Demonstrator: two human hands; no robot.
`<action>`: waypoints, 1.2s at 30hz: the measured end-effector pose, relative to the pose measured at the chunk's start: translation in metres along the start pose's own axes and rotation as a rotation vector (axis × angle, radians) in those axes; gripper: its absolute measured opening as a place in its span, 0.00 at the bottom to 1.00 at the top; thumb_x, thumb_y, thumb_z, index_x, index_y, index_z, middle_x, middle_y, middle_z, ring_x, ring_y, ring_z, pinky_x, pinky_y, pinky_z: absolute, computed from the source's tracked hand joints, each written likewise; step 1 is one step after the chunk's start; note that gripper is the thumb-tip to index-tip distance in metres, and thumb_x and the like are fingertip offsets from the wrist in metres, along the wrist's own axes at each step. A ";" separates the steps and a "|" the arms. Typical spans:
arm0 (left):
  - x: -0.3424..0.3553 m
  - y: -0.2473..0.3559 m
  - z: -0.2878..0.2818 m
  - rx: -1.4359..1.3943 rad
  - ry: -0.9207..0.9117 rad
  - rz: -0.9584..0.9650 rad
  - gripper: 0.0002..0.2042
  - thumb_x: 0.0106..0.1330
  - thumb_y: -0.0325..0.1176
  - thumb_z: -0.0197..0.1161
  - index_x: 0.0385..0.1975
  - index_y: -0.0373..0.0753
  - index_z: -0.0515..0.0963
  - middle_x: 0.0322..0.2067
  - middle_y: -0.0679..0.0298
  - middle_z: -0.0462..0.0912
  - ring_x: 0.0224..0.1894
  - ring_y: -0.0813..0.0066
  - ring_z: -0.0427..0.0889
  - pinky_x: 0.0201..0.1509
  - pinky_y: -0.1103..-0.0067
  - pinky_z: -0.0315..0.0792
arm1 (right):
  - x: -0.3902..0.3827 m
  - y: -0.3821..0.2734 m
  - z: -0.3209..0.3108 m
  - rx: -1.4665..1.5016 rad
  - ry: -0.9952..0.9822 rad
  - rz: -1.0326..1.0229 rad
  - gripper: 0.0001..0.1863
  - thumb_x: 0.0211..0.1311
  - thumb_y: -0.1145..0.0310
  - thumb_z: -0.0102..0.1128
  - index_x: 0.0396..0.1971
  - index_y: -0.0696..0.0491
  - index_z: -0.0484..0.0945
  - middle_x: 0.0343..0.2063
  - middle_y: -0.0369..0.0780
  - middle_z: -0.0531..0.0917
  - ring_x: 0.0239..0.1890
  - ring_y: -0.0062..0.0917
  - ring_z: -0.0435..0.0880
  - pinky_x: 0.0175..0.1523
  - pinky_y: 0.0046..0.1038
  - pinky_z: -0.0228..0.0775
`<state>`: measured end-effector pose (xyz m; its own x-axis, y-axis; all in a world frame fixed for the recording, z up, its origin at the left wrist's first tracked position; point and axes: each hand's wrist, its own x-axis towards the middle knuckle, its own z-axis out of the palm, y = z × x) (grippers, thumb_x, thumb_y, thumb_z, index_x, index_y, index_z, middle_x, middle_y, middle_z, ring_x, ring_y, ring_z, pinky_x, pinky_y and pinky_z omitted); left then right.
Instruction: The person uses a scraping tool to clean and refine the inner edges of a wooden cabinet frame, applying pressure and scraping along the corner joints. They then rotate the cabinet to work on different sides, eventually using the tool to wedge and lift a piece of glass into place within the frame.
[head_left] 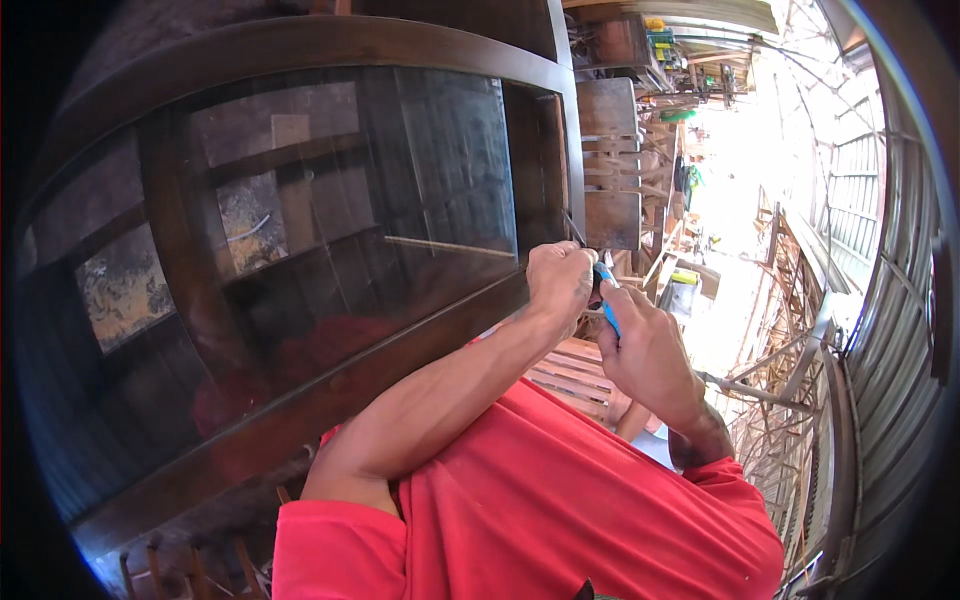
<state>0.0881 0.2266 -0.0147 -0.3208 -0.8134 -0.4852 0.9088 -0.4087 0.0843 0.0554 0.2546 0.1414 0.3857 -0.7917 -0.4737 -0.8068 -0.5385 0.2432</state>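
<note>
A screwdriver [609, 310] with a blue and black handle is in my right hand [650, 350], the fingers wrapped round the handle. My left hand [560, 285] is closed at the front of the tool, where its thin metal shaft emerges above the knuckles. The shaft slants up toward the right end of a dark brown wooden frame [300, 42], and its tip is hard to make out. Glass [440, 170] fills most of the frame and mirrors the roof. My left forearm lies along the frame's near rail [400, 362].
Beyond the frame's right end stand wooden pieces like slatted chair backs [610, 160]. A cluttered bench [625, 45] is at the far right. Stacked thin sticks [790, 290] and a corrugated metal wall [905, 330] line the right side. Wooden slats [570, 375] show below my hands.
</note>
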 end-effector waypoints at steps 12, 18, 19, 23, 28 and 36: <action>-0.069 0.122 0.023 0.031 -0.095 0.636 0.12 0.73 0.26 0.61 0.53 0.30 0.80 0.41 0.54 0.88 0.38 0.72 0.87 0.42 0.76 0.81 | -0.028 0.048 -0.057 0.511 0.821 0.160 0.23 0.62 0.79 0.67 0.59 0.58 0.80 0.38 0.37 0.86 0.31 0.13 0.81 0.31 0.16 0.67; -0.026 0.114 0.026 0.714 -0.002 0.599 0.17 0.70 0.20 0.57 0.58 0.26 0.78 0.48 0.55 0.85 0.46 0.71 0.84 0.51 0.77 0.77 | -0.024 0.136 -0.046 0.981 0.981 0.157 0.21 0.63 0.80 0.65 0.57 0.65 0.77 0.43 0.46 0.87 0.27 0.17 0.82 0.25 0.17 0.69; -0.011 0.106 0.022 0.796 -0.028 0.519 0.18 0.69 0.21 0.58 0.58 0.26 0.77 0.49 0.54 0.85 0.48 0.70 0.84 0.53 0.77 0.76 | -0.024 0.150 -0.040 1.066 0.985 0.104 0.21 0.65 0.79 0.63 0.58 0.65 0.76 0.45 0.48 0.86 0.27 0.18 0.83 0.25 0.17 0.71; 0.029 0.077 0.021 0.814 0.022 0.269 0.23 0.71 0.29 0.58 0.64 0.23 0.71 0.52 0.53 0.83 0.49 0.70 0.83 0.55 0.79 0.73 | -0.017 0.212 -0.015 1.333 0.970 -0.018 0.19 0.69 0.78 0.58 0.59 0.64 0.76 0.50 0.53 0.85 0.28 0.23 0.85 0.27 0.21 0.77; 0.024 0.053 0.042 0.933 0.073 0.061 0.30 0.74 0.33 0.56 0.70 0.20 0.61 0.49 0.53 0.86 0.52 0.70 0.83 0.60 0.78 0.72 | -0.009 0.305 0.016 1.701 0.946 -0.139 0.20 0.75 0.74 0.51 0.64 0.62 0.71 0.47 0.53 0.85 0.34 0.32 0.86 0.35 0.30 0.80; 0.024 0.053 0.058 1.558 0.331 0.412 0.15 0.69 0.28 0.59 0.50 0.24 0.80 0.41 0.45 0.89 0.47 0.56 0.88 0.54 0.70 0.78 | 0.070 0.429 0.013 2.020 0.695 -0.540 0.22 0.76 0.69 0.48 0.62 0.69 0.68 0.52 0.56 0.79 0.36 0.28 0.71 0.39 0.27 0.68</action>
<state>0.1128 0.1618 0.0283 0.1137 -0.9314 -0.3457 -0.2803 -0.3639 0.8882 -0.2697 -0.0278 0.2020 0.3496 -0.9086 0.2284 0.3272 -0.1100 -0.9385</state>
